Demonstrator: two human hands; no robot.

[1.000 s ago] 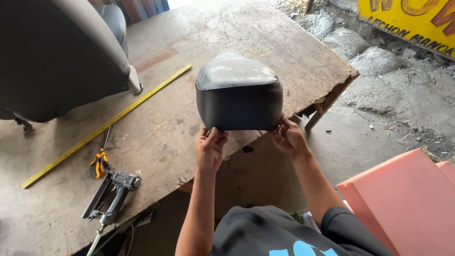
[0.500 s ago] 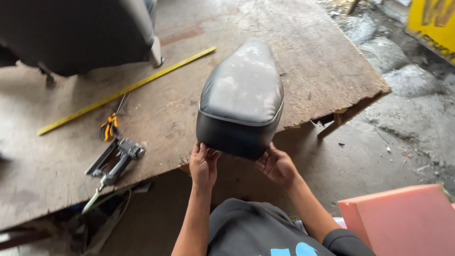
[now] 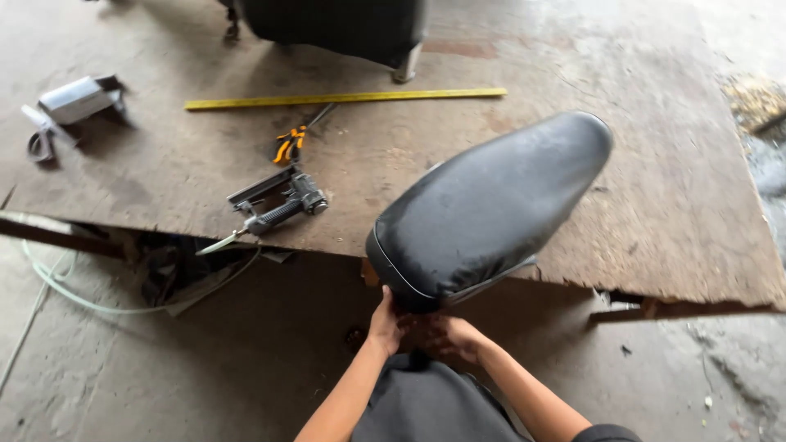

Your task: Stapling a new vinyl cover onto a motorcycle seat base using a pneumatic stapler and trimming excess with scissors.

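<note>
Holding the black motorcycle seat [image 3: 491, 209] by its near, broad end, you have both hands under it: your left hand [image 3: 385, 321] clenched on the lower edge, your right hand [image 3: 446, 336] cupped beneath. From that grip the seat's long axis runs far and to the right, its narrow tip over the worn wooden bench [image 3: 655, 213]. Both hands sit equally near.

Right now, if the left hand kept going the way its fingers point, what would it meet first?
The left hand already touches the black motorcycle seat at its near end, so it meets the seat's underside at once; depth underneath is unclear.
</note>
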